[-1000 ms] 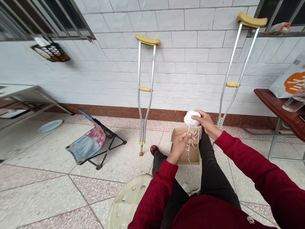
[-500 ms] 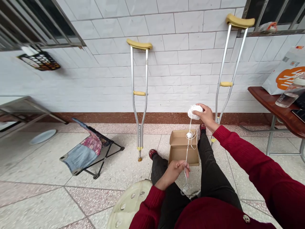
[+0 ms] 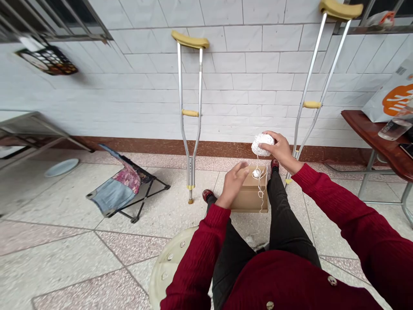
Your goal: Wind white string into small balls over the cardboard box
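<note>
My right hand point(image 3: 281, 150) is closed around one side of a white ball of yarn point(image 3: 260, 143), held up above the floor. Strands run down from it to a small white clump point(image 3: 256, 173), and a loose, wavy strand point(image 3: 260, 193) hangs lower. My left hand point(image 3: 235, 181) is to the left and a little below the ball, apart from it, fingers stretched out with nothing seen in them. Below and behind the yarn, an opened cardboard box point(image 3: 243, 200) lies on the floor between my feet.
Two crutches lean on the tiled wall, one left point(image 3: 190, 113) and one right point(image 3: 311, 104). A low folding chair point(image 3: 116, 189) stands at left. A round plastic stool point(image 3: 161, 262) is by my left leg. At right is a brown table point(image 3: 364, 131) with a bag point(image 3: 387, 101) and bottle point(image 3: 392, 129).
My left hand has let go of the strand and risen toward the ball, its fingers now apart. The strand hangs slack and wavy. My right hand still holds the ball.
</note>
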{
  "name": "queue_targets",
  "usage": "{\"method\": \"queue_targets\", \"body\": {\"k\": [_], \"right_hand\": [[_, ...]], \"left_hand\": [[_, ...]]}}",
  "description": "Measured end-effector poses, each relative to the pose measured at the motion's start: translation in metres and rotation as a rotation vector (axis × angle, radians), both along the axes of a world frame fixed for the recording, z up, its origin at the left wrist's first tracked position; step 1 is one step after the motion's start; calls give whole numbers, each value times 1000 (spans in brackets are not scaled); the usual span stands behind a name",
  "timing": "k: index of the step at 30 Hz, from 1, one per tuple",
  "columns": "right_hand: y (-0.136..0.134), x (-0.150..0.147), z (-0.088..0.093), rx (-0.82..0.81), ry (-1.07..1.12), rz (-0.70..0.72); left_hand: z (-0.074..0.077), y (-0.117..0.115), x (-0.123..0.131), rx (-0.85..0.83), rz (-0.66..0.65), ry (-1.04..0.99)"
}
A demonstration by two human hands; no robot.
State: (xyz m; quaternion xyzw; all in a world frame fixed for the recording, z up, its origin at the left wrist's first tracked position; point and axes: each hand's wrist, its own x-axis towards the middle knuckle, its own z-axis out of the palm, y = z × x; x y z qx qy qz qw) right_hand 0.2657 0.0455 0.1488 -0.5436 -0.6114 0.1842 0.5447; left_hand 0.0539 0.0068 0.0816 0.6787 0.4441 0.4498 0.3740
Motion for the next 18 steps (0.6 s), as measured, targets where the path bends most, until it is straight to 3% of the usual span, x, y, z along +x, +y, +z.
{"method": "queue_targets", "body": {"k": [3,6,9,12,18], "right_hand": [[-3,-6,3,-10,-28,-38],[-4,-10,2,-19,-51,-37],[1,-6,-2,-8,-67,-61],[9,4,-7,10,-77,-143],[21,10,-28,-90,-47,-184]], "left_hand": [[18,3,29,8,-48,-109],[21,1,44,-38,-31,-153],[19,-9,44,-74,-68,-178],[17,-25,37,-141,-196,-236],[15,-53,27,-255,-327,-356]]}}
